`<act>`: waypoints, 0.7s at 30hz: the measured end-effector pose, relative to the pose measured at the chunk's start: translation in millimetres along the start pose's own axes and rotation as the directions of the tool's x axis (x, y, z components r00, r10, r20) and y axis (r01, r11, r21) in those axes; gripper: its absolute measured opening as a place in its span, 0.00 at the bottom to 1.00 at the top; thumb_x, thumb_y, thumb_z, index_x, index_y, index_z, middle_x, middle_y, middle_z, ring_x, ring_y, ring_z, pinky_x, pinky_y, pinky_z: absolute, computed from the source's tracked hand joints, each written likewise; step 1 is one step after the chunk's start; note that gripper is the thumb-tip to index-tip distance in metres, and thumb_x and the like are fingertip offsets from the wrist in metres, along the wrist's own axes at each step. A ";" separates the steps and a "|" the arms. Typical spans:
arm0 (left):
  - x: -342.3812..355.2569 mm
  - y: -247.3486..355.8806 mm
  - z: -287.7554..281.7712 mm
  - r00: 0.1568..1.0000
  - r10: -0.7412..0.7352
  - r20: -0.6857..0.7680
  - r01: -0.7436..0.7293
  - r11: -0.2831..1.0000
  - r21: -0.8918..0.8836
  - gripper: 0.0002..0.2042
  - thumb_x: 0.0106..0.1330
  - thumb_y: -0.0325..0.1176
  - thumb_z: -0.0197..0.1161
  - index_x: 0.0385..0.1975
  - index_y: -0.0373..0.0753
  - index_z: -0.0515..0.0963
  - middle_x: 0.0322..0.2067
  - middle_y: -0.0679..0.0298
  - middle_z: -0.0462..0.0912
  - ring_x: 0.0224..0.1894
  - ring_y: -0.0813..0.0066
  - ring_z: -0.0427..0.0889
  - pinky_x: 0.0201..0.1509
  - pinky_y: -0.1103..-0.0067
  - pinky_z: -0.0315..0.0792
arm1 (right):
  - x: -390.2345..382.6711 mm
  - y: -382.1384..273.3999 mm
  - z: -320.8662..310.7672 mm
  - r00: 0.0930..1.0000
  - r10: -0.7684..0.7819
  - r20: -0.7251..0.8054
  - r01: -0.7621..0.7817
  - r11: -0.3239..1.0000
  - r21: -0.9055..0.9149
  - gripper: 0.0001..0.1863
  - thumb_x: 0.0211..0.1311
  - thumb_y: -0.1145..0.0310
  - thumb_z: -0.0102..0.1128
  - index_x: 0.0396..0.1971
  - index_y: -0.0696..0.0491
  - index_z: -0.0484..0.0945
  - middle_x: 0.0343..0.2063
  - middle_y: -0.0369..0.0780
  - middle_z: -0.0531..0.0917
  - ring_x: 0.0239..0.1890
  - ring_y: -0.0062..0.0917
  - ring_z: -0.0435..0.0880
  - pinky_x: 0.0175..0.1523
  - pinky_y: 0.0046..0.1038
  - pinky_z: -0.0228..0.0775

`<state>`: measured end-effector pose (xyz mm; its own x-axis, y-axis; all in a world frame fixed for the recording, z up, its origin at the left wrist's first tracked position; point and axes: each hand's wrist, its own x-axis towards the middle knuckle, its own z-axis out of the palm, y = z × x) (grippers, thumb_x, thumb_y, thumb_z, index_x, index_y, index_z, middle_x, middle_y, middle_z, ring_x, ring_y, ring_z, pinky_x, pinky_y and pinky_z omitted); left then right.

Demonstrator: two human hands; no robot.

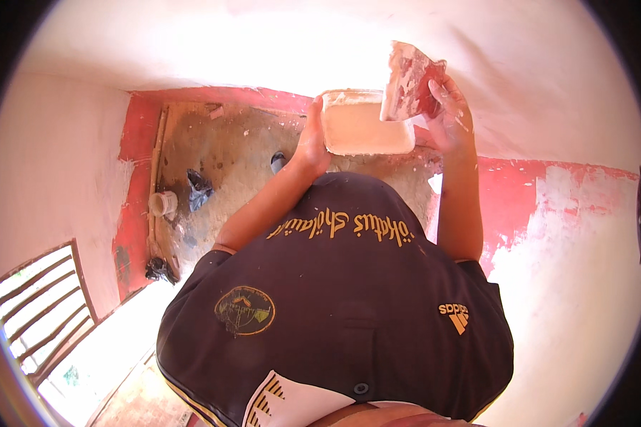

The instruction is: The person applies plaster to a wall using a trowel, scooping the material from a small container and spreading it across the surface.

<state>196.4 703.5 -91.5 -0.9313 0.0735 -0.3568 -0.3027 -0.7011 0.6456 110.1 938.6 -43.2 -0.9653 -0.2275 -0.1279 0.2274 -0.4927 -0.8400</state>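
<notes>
My left hand (pixel 312 140) grips the left side of a shallow rectangular tub (pixel 367 151), which holds a smooth cream-coloured paste. In my right hand (pixel 450 114) is a wide, flat red scraper (pixel 409 82), smeared with pale paste. The fingers close round its right end. The scraper is raised, its lower left corner overlapping the tub's right part in the picture; whether they touch I cannot tell. Both hands are held out in front of my chest, close to the white wall (pixel 263 43).
A red-painted band (pixel 506 188) runs along the lower wall, partly covered with white on the right. On the stained floor (pixel 235 164) at left lie a white bucket (pixel 163 204) and a dark plastic bag (pixel 199 190). A barred window (pixel 46 306) is at the lower left.
</notes>
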 end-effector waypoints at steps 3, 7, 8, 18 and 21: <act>7.4 -4.7 -17.9 0.998 -0.032 0.060 0.032 0.999 0.001 0.36 0.77 0.62 0.34 0.69 0.35 0.63 0.63 0.53 0.74 0.65 0.58 0.74 0.70 0.62 0.67 | -14.6 6.3 3.8 1.000 0.011 -0.024 -0.007 0.988 0.155 0.17 0.68 0.72 0.61 0.55 0.57 0.74 0.48 0.38 0.83 0.51 0.25 0.84 0.59 0.31 0.76; 15.3 -3.4 -19.6 0.980 -0.116 0.164 0.130 0.989 -0.076 0.32 0.78 0.59 0.39 0.69 0.41 0.63 0.64 0.59 0.74 0.64 0.63 0.75 0.69 0.67 0.69 | -31.9 24.8 -13.7 0.992 0.092 -0.080 -0.074 0.976 0.204 0.18 0.69 0.72 0.59 0.58 0.54 0.73 0.51 0.38 0.82 0.53 0.26 0.83 0.60 0.34 0.76; 13.8 -2.3 -18.4 0.981 -0.101 0.168 0.115 0.990 -0.076 0.32 0.77 0.59 0.39 0.69 0.40 0.63 0.64 0.59 0.74 0.64 0.63 0.75 0.69 0.67 0.69 | -37.5 28.6 -14.9 0.977 0.151 -0.152 -0.116 0.969 0.216 0.19 0.69 0.72 0.59 0.58 0.53 0.74 0.51 0.37 0.82 0.53 0.26 0.82 0.60 0.34 0.76; 24.2 5.8 -2.5 0.974 -0.220 0.058 0.217 0.975 0.053 0.33 0.77 0.62 0.37 0.69 0.43 0.63 0.63 0.60 0.74 0.64 0.63 0.75 0.67 0.64 0.71 | -101.5 43.8 -39.5 0.947 0.101 -0.306 0.028 0.920 0.390 0.14 0.68 0.73 0.61 0.52 0.52 0.78 0.41 0.35 0.85 0.41 0.21 0.84 0.45 0.21 0.77; 28.4 14.3 -15.0 0.985 -0.166 0.046 0.164 0.985 0.050 0.33 0.77 0.62 0.37 0.69 0.44 0.63 0.64 0.61 0.73 0.65 0.64 0.73 0.67 0.65 0.71 | -101.2 56.4 -40.5 0.911 0.051 -0.409 0.082 0.950 0.300 0.11 0.66 0.75 0.62 0.47 0.53 0.79 0.38 0.36 0.85 0.38 0.21 0.85 0.43 0.24 0.80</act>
<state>168.7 685.0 -102.6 -0.8762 0.2215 -0.4281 -0.4612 -0.6432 0.6112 215.5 967.9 -99.0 -0.9203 0.1115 -0.3750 0.1757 -0.7387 -0.6508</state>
